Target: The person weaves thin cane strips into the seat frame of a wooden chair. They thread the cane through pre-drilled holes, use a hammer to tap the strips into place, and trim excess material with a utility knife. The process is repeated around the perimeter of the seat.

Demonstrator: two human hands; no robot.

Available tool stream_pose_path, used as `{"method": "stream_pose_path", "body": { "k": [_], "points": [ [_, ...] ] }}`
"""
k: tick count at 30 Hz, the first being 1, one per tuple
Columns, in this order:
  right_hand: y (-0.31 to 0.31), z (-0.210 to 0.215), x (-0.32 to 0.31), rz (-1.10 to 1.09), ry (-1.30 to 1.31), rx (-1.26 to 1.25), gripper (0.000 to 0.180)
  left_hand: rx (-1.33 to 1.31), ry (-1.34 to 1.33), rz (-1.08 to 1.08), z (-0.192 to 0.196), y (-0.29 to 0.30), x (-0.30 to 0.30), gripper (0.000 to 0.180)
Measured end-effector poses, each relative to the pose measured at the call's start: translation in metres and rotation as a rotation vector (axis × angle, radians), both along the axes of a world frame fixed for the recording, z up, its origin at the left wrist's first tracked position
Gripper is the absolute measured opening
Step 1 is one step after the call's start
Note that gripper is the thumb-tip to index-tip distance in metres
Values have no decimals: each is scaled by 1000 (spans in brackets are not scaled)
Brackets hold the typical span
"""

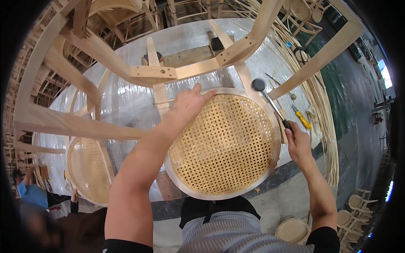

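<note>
A round chair seat (222,139) of woven cane in a pale wooden ring lies in front of me, its near edge by my waist. My left hand (190,104) is at the seat's far left rim, its fingers closed and one finger pressed along the ring. A thin cane strip (163,101) sticks out to the left from under this hand; its other end is hidden. My right hand (298,145) is wrapped round the dark grip of a mallet (272,103). The mallet's black round head hangs over the seat's far right rim, beside the chair frame.
A wooden chair frame (192,69) arches over the plastic-covered table (126,55). On the right lie a yellow-handled tool (302,119) and long cane strips (325,122). Another cane seat (89,168) is at left, near a person in blue (33,195). Chairs (352,215) stand at lower right.
</note>
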State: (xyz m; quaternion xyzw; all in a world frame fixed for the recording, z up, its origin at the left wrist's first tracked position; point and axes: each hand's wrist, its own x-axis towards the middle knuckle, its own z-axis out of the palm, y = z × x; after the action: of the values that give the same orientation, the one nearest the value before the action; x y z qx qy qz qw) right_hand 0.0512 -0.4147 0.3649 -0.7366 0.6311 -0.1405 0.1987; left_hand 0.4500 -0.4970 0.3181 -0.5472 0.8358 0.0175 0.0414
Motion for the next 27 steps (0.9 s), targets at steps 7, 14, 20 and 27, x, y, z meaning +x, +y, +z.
{"method": "stream_pose_path", "body": {
  "k": [7,14,20,27],
  "points": [
    [-16,-7,-11,198,123,-181,30,-77,25,5,-3,1,-7,73],
    [-28,9,18,159,-157,-178,25,15,39,92,6,11,-7,73],
    [-55,3,3,203,152,0,28,1,4,79,6,10,-11,78],
    [-49,-18,-14,310,82,-183,25,-6,-10,22,9,5,-17,79]
  ]
}}
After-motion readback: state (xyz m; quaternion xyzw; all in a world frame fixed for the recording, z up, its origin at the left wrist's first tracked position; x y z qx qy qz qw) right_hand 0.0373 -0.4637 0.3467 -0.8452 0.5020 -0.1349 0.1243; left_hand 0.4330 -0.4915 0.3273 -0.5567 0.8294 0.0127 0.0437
